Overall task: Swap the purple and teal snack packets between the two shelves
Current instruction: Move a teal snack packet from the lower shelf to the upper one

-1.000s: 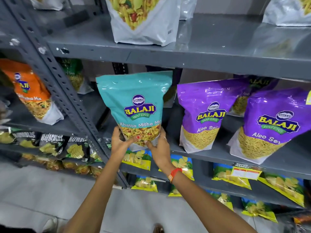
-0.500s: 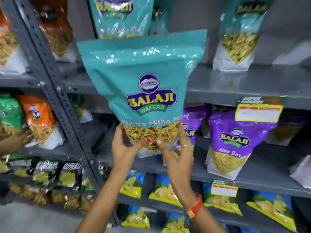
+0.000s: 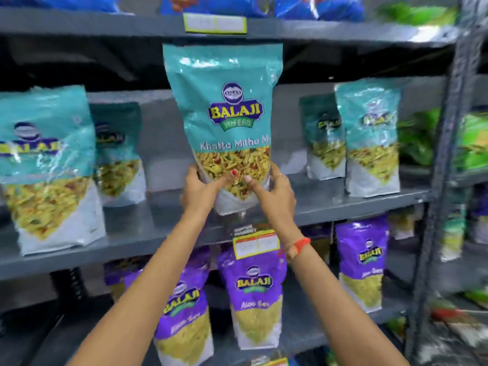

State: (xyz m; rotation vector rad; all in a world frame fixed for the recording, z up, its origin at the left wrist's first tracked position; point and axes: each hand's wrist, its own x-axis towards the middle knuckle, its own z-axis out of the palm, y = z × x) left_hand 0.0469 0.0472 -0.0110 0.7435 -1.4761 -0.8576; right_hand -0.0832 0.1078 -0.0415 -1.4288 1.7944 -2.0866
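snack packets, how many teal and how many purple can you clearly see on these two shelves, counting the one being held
teal packets: 5, the one in the hands, plus
purple packets: 3 clear, at; others behind are too hidden to count
total: 8

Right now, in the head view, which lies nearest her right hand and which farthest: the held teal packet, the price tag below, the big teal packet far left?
1. Held teal packet, gripped by the right hand.
2. Price tag, just below.
3. Big teal packet, far left.
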